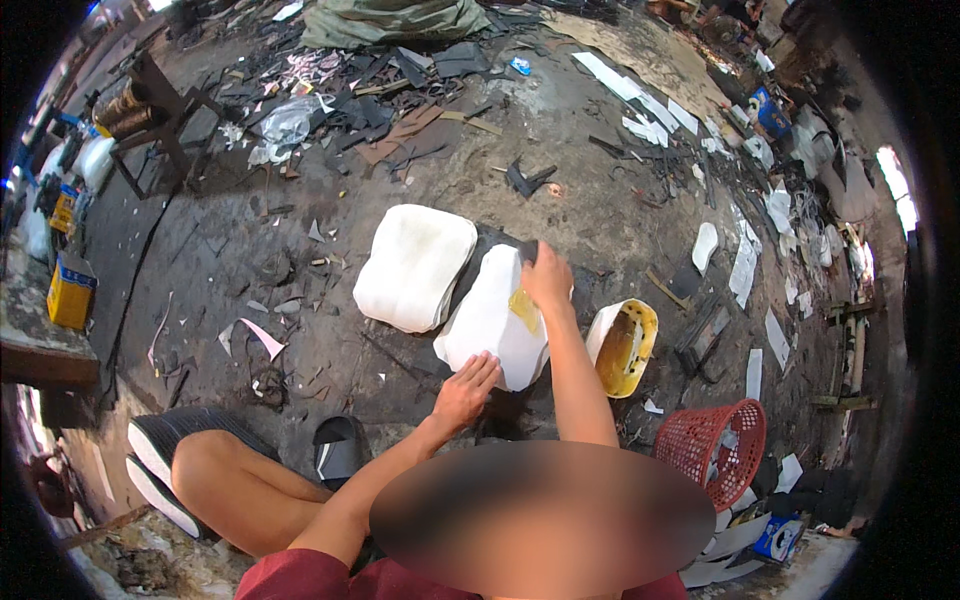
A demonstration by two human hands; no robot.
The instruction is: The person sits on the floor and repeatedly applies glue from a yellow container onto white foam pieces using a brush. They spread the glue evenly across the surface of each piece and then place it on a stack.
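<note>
A stack of white sheets [490, 330] with angled corners lies on the floor before me. My left hand [468, 390] rests flat on its near edge, fingers stretched out. Over its far right edge my right hand [548, 278] is closed, with something dark at its fingertips that I cannot make out. Beside that hand a shiny yellow patch [524, 310], like glue, shows on the top sheet. Left of this stack sits another stack of white rounded sheets [415, 265]. A cut-open plastic container [650, 330] with yellowish glue-like matter inside stands to the right.
A red plastic basket [690, 445] with scraps tilts at the lower right. A black sandal [341, 450] lies near my leg. Dark offcuts [400, 130] and a green sack [395, 20] lie far off. White strips [640, 100] litter the right; a yellow box [70, 290] stands left.
</note>
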